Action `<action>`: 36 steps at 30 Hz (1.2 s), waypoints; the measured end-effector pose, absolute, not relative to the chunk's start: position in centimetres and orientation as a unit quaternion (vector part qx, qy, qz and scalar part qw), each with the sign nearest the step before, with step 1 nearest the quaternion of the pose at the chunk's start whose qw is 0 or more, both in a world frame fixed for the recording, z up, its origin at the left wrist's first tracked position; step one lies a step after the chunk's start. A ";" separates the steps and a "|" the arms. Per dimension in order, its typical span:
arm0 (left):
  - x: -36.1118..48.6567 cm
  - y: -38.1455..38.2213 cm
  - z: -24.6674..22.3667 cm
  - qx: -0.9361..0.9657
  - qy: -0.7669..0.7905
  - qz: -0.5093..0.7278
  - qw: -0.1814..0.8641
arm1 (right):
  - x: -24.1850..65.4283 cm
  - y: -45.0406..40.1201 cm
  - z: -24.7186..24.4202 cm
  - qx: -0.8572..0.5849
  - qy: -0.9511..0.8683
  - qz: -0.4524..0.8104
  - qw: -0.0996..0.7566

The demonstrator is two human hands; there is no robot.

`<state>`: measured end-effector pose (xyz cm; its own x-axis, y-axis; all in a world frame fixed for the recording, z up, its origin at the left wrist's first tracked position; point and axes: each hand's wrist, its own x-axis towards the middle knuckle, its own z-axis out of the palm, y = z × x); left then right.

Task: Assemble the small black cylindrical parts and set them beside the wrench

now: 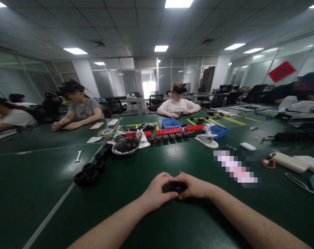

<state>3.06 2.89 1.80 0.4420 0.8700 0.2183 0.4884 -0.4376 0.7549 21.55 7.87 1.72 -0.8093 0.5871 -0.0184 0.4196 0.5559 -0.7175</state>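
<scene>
Between my two hands lies a small black ring-shaped part [176, 187], low over the green table. My left hand [159, 191] curls round its left side, thumb in front and fingers behind. From the right, my right hand [192, 186] grips it the same way, and the fingertips of both hands meet around it. The fingers cover part of its rim. To the left stands a cluster of several black round parts [90, 174], similar in colour, with a wrench [78, 156] behind them.
Across the middle are a round metal-rimmed dish [126, 146], red socket strips [168, 130], blue bins [170, 123] and a white clamp stand [207, 137]. A cream cylindrical device [289, 162] lies at right. People [178, 103] sit across the green table [115, 221].
</scene>
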 end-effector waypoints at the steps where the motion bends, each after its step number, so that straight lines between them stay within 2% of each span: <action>1: 3.0 2.8 1.9 0.788 0.431 0.305 0.318 | 21.5 7.7 1.9 -0.288 -0.876 0.372 0.106; 6: 3.1 2.6 1.9 0.798 0.424 0.303 0.302 | 21.2 7.3 1.9 -0.294 -0.886 0.342 0.106; 10: 3.4 2.2 1.5 0.805 0.440 0.311 0.248 | 20.6 6.8 1.2 -0.347 -0.897 0.249 0.117; 14: 4.0 1.7 1.0 0.766 0.546 0.295 0.169 | 19.2 5.6 0.6 -0.457 -0.876 0.117 0.103; 18: 4.0 1.6 0.6 0.751 0.573 0.298 0.135 | 18.1 4.6 0.0 -0.476 -0.871 0.050 0.116; 22: 3.1 1.7 0.9 0.788 0.506 0.295 0.188 | 18.6 4.9 -0.2 -0.437 -0.886 0.072 0.139; 26: 2.2 1.7 1.6 0.827 0.435 0.273 0.228 | 20.3 5.9 0.4 -0.356 -0.908 0.179 0.131; 30: 2.1 1.7 2.0 0.829 0.431 0.267 0.235 | 21.4 6.8 0.8 -0.297 -0.907 0.275 0.116; 36: 2.4 1.8 1.8 0.818 0.449 0.274 0.235 | 21.5 7.3 0.5 -0.296 -0.903 0.288 0.119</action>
<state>2.44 1.77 1.76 0.4472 0.8626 0.2365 0.6058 -0.4867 0.6294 21.45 7.31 0.50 -0.7965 0.6030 0.0440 0.4666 0.6593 -0.5896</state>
